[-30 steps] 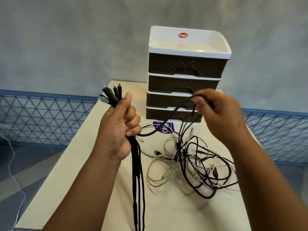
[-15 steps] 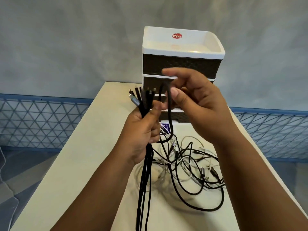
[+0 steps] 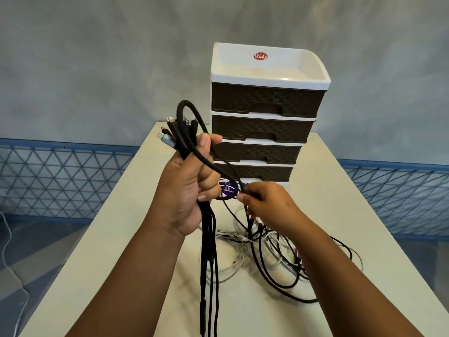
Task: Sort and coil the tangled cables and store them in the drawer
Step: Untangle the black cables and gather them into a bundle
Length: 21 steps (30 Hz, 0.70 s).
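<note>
My left hand [image 3: 187, 190] grips a bundle of black cables [image 3: 207, 263] held upright, their plugs [image 3: 170, 135] sticking out above the fist and the strands hanging down to the table. One black cable [image 3: 194, 122] arches in a loop over the bundle and runs down to my right hand [image 3: 269, 205], which pinches it low beside the left fist. Under the right hand lies a tangle of black and white cables [image 3: 279, 259] on the cream table [image 3: 121, 239]. Behind stands a drawer unit [image 3: 264, 122] with several dark brown drawers, all closed.
The unit has a white open tray top [image 3: 267, 69] with a red sticker. A purple-and-white label [image 3: 229, 189] lies at its foot. A blue lattice rail [image 3: 60, 176] runs behind the table on both sides. A thin white cord [image 3: 9, 263] trails on the floor at left.
My right hand has dropped from in front of the drawers to beside the left fist, drawing the black cable into a loop over the bundle. The left hand has stayed gripping the bundle.
</note>
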Each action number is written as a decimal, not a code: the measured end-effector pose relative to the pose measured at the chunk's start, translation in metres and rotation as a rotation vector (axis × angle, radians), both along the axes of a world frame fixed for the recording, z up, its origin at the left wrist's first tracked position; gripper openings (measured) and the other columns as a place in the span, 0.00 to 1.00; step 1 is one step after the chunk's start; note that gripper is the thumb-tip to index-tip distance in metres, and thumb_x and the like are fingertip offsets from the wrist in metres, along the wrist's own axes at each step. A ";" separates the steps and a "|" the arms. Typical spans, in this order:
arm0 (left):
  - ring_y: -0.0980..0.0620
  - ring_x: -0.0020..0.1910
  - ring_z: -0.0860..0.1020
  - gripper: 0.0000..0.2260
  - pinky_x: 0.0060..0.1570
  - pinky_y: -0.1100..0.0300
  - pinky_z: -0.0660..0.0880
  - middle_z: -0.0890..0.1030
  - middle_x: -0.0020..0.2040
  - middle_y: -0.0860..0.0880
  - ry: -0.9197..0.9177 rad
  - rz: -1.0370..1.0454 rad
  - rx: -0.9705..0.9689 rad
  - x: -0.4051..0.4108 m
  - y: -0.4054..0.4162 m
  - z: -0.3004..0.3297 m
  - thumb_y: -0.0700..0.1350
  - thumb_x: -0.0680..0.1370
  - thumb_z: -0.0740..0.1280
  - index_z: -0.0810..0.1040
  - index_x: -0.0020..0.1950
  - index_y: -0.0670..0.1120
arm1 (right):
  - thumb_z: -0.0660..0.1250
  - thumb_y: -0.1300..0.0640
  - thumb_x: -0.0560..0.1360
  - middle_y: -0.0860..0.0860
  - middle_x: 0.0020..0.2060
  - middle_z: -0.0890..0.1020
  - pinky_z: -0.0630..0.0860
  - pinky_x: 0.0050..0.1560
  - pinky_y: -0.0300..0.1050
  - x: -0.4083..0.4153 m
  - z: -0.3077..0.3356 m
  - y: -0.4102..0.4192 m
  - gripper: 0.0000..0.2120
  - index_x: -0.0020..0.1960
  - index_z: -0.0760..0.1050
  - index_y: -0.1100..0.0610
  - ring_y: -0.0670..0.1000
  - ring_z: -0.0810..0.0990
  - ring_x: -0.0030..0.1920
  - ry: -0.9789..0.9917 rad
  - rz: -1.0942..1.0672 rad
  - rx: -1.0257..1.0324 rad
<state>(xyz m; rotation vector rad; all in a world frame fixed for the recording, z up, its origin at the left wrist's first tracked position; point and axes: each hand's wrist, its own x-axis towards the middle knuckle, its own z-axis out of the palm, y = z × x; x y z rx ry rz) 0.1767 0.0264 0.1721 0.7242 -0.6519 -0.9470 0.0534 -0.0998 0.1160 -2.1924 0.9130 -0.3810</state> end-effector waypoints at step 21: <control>0.59 0.22 0.54 0.11 0.19 0.68 0.54 0.57 0.25 0.55 -0.115 -0.042 0.203 -0.014 -0.011 -0.019 0.49 0.81 0.61 0.72 0.43 0.45 | 0.67 0.68 0.76 0.53 0.46 0.80 0.79 0.44 0.44 -0.008 0.075 0.010 0.11 0.58 0.76 0.61 0.50 0.81 0.41 -0.705 0.235 0.318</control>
